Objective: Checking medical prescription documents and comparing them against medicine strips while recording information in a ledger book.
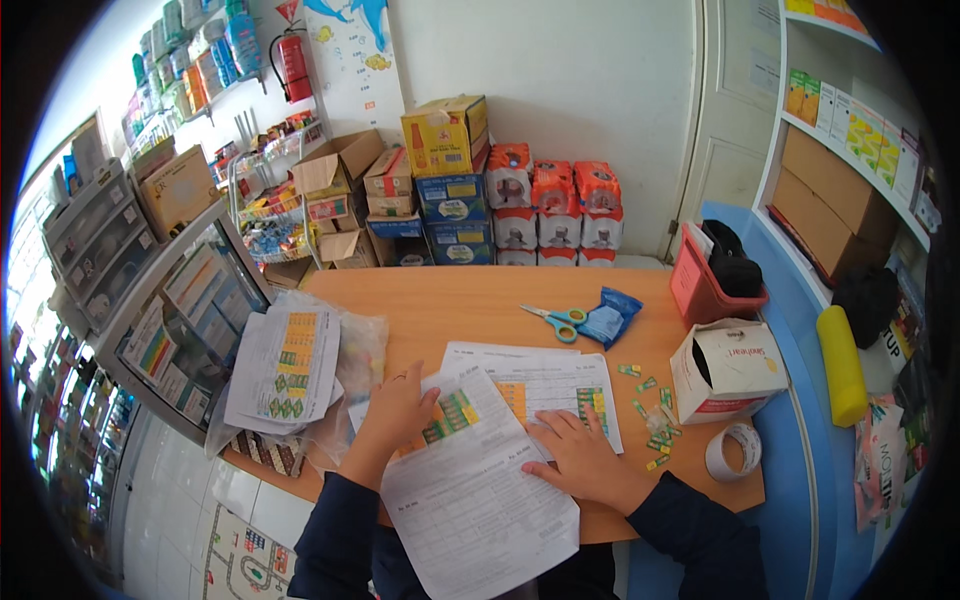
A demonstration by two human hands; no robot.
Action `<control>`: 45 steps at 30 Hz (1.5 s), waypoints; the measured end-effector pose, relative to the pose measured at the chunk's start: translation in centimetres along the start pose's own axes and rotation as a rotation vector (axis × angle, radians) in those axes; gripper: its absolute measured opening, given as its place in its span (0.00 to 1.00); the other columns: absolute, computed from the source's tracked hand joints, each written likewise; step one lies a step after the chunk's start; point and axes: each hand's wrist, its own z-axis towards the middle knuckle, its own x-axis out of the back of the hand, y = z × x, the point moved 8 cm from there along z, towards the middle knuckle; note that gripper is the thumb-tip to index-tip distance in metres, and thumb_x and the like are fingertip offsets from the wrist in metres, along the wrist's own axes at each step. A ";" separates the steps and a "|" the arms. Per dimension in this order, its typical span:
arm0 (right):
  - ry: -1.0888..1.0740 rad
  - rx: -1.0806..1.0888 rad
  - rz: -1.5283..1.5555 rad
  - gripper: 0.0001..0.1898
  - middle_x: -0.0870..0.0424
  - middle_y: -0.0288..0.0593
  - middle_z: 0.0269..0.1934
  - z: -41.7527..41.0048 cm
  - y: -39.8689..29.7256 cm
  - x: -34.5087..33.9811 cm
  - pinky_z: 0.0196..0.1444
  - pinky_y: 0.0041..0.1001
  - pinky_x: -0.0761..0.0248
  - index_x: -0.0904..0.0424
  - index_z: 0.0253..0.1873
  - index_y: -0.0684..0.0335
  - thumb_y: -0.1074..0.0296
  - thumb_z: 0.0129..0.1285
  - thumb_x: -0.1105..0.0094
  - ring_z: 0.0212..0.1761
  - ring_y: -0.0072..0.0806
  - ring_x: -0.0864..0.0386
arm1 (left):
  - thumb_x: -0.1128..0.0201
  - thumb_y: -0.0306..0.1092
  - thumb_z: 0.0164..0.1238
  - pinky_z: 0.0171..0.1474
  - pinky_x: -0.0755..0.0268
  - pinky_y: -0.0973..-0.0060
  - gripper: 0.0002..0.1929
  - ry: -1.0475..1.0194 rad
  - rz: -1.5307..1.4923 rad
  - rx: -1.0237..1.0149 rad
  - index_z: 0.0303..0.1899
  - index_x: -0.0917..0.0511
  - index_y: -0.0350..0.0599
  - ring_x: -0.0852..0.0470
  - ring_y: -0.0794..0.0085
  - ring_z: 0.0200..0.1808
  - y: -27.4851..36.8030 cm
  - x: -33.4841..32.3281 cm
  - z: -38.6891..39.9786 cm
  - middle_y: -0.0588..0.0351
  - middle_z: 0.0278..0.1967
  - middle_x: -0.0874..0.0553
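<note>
My left hand (pixel 399 414) rests at the far left edge of a printed paper sheet (pixel 469 375) with green and orange pieces on it. Whether its fingers pinch that sheet is hidden. Fingers spread, my right hand (pixel 574 450) lies palm down on the papers, its fingertips near the green pieces of another printed sheet (pixel 559 382). Closest to me, a printed sheet (pixel 480 517) overhangs the table's front edge. Small green and yellow paper cutouts (pixel 660 427) lie scattered to the right of my right hand.
Scissors (pixel 559 322) and a blue plastic packet (pixel 611 316) lie farther back on the wooden table (pixel 450 300). At right stand a tape roll (pixel 733 452), a white carton (pixel 727 371) and a red basket (pixel 686 277). More sheets (pixel 285 367) sit on plastic at left, beside a framed glass panel (pixel 187 322).
</note>
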 end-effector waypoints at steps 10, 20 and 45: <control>0.205 -0.167 0.083 0.31 0.28 0.45 0.63 1.1 1.9 1.7 0.70 0.65 0.56 0.27 0.64 0.59 0.45 0.64 0.39 0.67 0.42 0.33 | 0.37 0.39 0.71 0.42 0.26 0.74 0.15 -0.396 -0.683 0.047 0.43 0.18 0.34 0.18 0.73 0.38 1.0 -4.4 3.0 0.54 0.36 0.14; 0.301 -0.110 0.121 0.19 0.28 0.38 0.59 4.5 -0.3 3.4 0.69 0.67 0.62 0.17 0.53 0.55 0.53 0.59 0.31 0.65 0.39 0.35 | 0.41 0.30 0.75 0.36 0.30 0.83 0.12 -0.527 -1.239 -0.009 0.55 0.26 0.40 0.21 0.84 0.35 5.3 -4.4 1.6 0.58 0.34 0.15; 0.272 -0.097 0.460 0.03 0.20 0.45 0.33 4.6 1.6 0.0 0.44 0.37 0.31 0.20 0.35 0.65 0.73 0.60 0.36 0.39 0.43 0.24 | 0.39 0.38 0.71 0.41 0.25 0.58 0.12 -0.176 -0.565 -0.272 0.52 0.23 0.50 0.15 0.51 0.39 7.3 -4.9 0.6 0.46 0.37 0.14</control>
